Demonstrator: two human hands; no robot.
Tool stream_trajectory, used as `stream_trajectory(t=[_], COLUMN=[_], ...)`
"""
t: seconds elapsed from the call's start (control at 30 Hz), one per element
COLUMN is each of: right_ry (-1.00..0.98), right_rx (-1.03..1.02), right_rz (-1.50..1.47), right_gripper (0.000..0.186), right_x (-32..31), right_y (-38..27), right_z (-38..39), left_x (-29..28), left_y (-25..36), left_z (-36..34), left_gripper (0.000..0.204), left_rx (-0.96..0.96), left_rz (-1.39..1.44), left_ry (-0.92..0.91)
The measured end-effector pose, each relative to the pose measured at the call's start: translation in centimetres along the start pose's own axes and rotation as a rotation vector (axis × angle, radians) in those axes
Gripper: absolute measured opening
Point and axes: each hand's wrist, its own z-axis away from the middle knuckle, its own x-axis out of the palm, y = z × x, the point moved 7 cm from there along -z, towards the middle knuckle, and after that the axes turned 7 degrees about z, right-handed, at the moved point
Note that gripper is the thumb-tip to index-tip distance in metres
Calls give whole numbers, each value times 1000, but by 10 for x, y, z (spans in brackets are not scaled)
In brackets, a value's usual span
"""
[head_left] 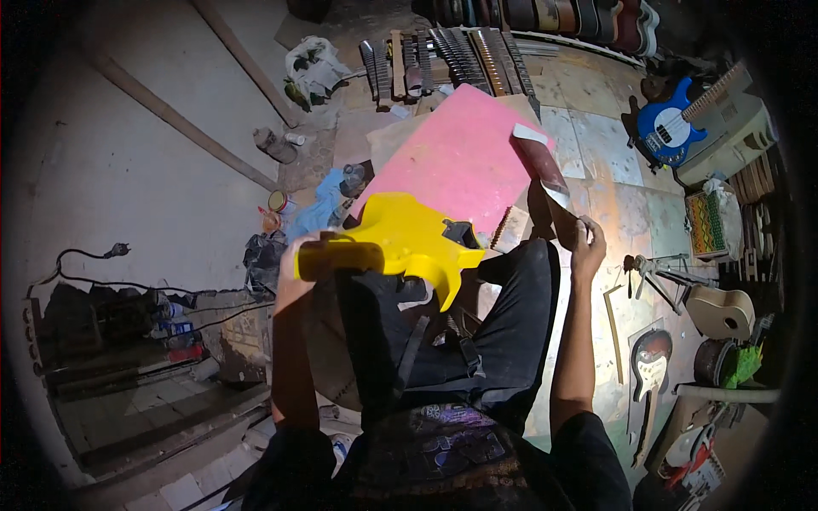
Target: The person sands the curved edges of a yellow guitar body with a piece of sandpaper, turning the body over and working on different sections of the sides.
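A glossy yellow electric guitar body (400, 238) lies across my thighs, with a dark cavity facing the right. My left hand (302, 255) is closed around its left end. A dark brown patch covers that end, and I cannot tell whether it is shadow or a separate piece. Out to the right, beside my knee, my right hand (588, 245) pinches the lower end of a long curled sheet of sandpaper (545, 166), brown on one face and white on the other. The sheet's upper end hangs over the pink board (456, 145), apart from the guitar body.
Guitar necks (447, 64) lie in a row at the far side. A blue bass guitar (673, 123) leans at the far right, with an acoustic guitar body (720, 312) nearer. Left of the board are a blue cloth (319, 204) and an open can (279, 202). A power plug (118, 250) lies farther left.
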Motion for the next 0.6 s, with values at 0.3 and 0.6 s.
stream_trajectory(t=[0.3, 0.6], right_ry=[-362, -474], right_rx=[520, 505], right_rz=[-1057, -1121], right_gripper=[29, 32], right_x=[5, -19], right_y=[-35, -101], right_z=[16, 19], left_x=[-31, -46], left_y=[-110, -88], left_z=[177, 155], left_gripper=[41, 43], left_rx=[-303, -183], left_rz=[104, -411], left_ry=[516, 631])
